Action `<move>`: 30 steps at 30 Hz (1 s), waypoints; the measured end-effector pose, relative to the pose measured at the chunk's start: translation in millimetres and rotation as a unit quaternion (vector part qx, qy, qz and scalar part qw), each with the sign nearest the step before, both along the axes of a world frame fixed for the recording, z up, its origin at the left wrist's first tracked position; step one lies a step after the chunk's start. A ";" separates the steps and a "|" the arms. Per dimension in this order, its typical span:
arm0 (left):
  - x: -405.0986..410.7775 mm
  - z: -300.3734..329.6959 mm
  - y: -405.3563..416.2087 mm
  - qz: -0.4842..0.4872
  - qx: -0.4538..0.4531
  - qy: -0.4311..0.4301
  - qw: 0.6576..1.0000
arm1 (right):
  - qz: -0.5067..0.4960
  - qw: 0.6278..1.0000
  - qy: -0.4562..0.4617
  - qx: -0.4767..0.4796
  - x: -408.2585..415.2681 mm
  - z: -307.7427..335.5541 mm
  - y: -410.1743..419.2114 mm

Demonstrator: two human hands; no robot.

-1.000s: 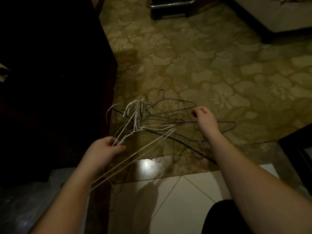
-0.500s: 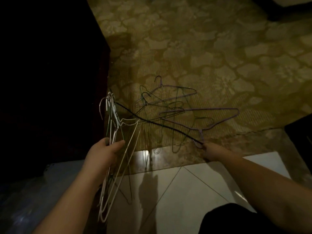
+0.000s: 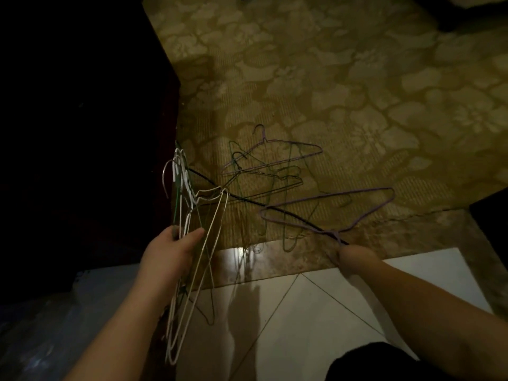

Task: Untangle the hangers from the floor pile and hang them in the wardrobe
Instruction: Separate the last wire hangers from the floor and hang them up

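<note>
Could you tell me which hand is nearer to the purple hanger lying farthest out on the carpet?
The left hand, gripping the white hanger bundle below-left of that purple hanger. The right hand sits farther, below-right at the carpet's edge.

Hanger pile (image 3: 272, 177) on carpet (image 3: 357, 92)

hangers (image 3: 275, 171): thin wire | carpet (image 3: 357, 92): matt, textured | tiles (image 3: 288, 312): glossy, smooth

no readable text, labels, brands, numbers or signs anywhere
</note>
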State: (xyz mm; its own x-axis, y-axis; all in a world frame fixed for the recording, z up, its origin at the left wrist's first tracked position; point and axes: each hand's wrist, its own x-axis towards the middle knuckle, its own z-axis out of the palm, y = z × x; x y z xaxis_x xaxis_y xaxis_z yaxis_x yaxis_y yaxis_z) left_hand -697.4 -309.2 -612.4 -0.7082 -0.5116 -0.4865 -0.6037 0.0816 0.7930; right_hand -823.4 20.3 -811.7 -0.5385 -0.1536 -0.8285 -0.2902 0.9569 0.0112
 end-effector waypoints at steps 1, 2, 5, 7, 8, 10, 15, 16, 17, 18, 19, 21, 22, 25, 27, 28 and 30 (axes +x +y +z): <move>-0.6 -0.4 -0.6 0.000 0.004 0.000 1.000 | -0.008 1.000 0.015 -0.006 2.3 3.4 1.5; -1.4 0.3 -1.5 -0.001 0.006 0.002 1.000 | -0.020 0.999 0.040 -0.019 2.7 5.0 3.6; -5.4 1.6 -7.8 -0.007 0.005 0.007 1.000 | -0.039 0.982 0.150 -0.105 -1.0 18.2 8.3; -8.0 5.9 -8.0 -0.018 0.005 0.014 1.000 | -0.020 0.965 0.210 -0.153 -3.0 40.5 8.9; -8.6 9.9 -5.6 -0.025 0.005 0.015 1.000 | -0.014 0.959 0.229 -0.165 -3.9 54.7 7.5; -7.4 19.4 0.6 -0.030 0.007 0.016 0.999 | -0.026 0.949 0.250 -0.188 -8.3 90.3 1.6; 7.4 69.0 13.5 0.018 0.020 0.013 1.000 | -0.085 0.930 0.259 -0.247 -27.7 211.6 -6.8; 13.0 86.1 13.9 0.038 0.031 0.016 0.999 | -0.096 0.929 0.240 -0.264 -30.2 238.9 -7.4; 19.2 103.2 14.1 0.059 0.043 0.019 0.997 | -0.106 0.929 0.216 -0.281 -31.4 264.8 -7.9; 26.8 123.2 14.0 0.074 0.050 0.018 0.996 | -0.114 0.929 0.192 -0.294 -30.1 291.0 -9.7; 35.1 142.2 12.8 0.084 0.056 0.015 0.995 | -0.116 0.930 0.169 -0.303 -26.6 315.8 -12.2; 54.2 181.2 9.6 0.101 0.064 0.006 0.993 | -0.114 0.934 0.135 -0.312 -14.6 364.9 -21.6; 64.6 200.7 8.1 0.113 0.070 0.002 0.991 | -0.106 0.936 0.121 -0.313 -7.8 389.4 -28.5; 100.1 252.7 6.4 0.130 0.069 -0.015 0.989 | -0.078 0.940 0.097 -0.317 7.0 453.8 -52.9; 127.5 289.9 12.1 0.151 0.069 -0.017 0.986 | -0.038 0.944 0.081 -0.316 17.7 496.0 -72.7; 141.8 309.0 15.1 0.165 0.072 -0.015 0.983 | -0.016 0.945 0.071 -0.317 22.8 517.4 -83.0; 172.5 346.5 23.4 0.177 0.060 -0.028 0.982 | 0.025 0.945 0.057 -0.322 35.3 558.9 -101.2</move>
State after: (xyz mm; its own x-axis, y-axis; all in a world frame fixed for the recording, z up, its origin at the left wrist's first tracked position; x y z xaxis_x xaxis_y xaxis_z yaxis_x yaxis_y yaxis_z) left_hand -524.9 -285.8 -265.9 -0.4668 -0.6574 -0.5916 -0.6212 -0.2323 0.7484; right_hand -788.1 -80.9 -252.8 -0.5976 -0.6329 -0.4923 -0.3670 0.7617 -0.5340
